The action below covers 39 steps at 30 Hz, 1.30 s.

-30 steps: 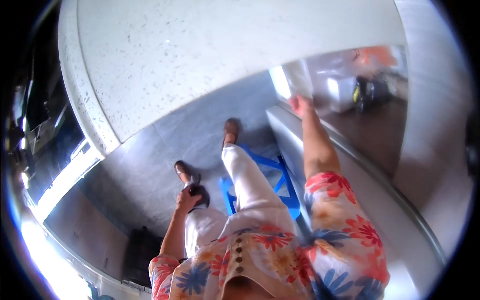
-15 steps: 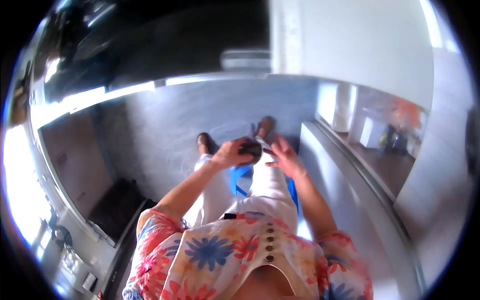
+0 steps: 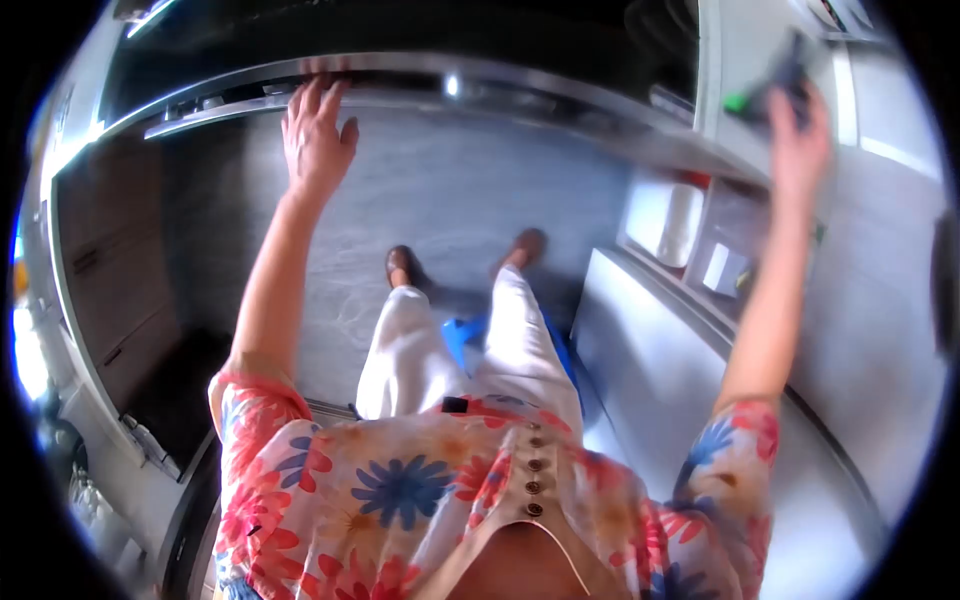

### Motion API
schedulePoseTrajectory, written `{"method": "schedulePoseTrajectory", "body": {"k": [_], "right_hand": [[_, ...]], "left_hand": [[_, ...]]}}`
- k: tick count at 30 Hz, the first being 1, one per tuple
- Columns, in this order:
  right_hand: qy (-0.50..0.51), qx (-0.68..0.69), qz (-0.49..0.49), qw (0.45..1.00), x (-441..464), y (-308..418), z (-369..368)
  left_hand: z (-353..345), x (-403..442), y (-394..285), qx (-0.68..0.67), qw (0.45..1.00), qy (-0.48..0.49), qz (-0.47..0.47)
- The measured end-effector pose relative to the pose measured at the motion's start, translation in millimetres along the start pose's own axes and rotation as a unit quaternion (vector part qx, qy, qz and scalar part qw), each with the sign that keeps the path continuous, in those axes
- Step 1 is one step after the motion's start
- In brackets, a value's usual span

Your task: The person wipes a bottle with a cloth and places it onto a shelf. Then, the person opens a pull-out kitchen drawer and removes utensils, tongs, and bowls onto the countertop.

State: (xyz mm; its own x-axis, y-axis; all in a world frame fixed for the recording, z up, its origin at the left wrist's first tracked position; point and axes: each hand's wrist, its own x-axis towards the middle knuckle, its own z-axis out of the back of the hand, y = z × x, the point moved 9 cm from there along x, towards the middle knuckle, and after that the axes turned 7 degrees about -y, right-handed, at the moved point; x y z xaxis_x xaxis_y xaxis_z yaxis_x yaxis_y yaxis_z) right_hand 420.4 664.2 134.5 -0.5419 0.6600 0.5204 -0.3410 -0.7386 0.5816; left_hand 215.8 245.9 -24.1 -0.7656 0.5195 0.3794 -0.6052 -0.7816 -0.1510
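Note:
Stretched forward, my left hand [image 3: 318,140] has its fingers extended and thumb apart, holding nothing. Its fingertips reach the metal-edged front of the dark counter [image 3: 400,45], and I cannot tell whether they press on it. Out to the far right, my right hand [image 3: 798,145] is closed around a dark object [image 3: 788,82] with a bright green end [image 3: 736,103]. Motion blur hides what kind of thing it is. That hand is over the pale surface at the upper right.
A silver rail [image 3: 215,115] runs below the counter edge. At right are an open shelf compartment with a white roll [image 3: 682,225] and a white panel [image 3: 640,320]. A blue stool [image 3: 463,340] is behind my legs. Dark wood drawers [image 3: 110,260] stand at left.
My left hand has left the dark round object it held and moved forward to the counter edge. My right hand has swung far right and now holds a dark object with green.

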Motion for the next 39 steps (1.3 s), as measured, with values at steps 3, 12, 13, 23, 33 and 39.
{"method": "schedulePoseTrajectory", "body": {"k": [3,12,13,23,33,39], "right_hand": [[0.044,-0.209,0.119,0.970,-5.7,-29.7,-87.9],[0.028,-0.254,0.034,0.966,-11.0,-49.1,-99.4],[0.021,-0.257,0.039,0.965,-10.9,-46.2,-97.6],[-0.009,-0.277,0.073,0.958,-10.0,-38.6,-92.2],[-0.004,-0.298,0.062,0.953,-15.1,-29.3,-91.5],[-0.008,-0.305,0.052,0.951,-12.8,-38.2,-91.7]], "left_hand": [[-39.0,-0.2,30.4,0.046,0.995,0.077,-0.041],[-85.9,-6.9,59.2,0.039,0.991,0.112,-0.055],[-86.2,-2.9,59.4,0.034,0.990,0.125,-0.054],[-66.7,-40.8,65.1,0.031,0.995,0.091,-0.032],[-32.4,-108.2,67.3,-0.064,0.992,0.103,-0.047],[-41.9,-111.8,70.3,-0.056,0.990,0.127,-0.036]]}}
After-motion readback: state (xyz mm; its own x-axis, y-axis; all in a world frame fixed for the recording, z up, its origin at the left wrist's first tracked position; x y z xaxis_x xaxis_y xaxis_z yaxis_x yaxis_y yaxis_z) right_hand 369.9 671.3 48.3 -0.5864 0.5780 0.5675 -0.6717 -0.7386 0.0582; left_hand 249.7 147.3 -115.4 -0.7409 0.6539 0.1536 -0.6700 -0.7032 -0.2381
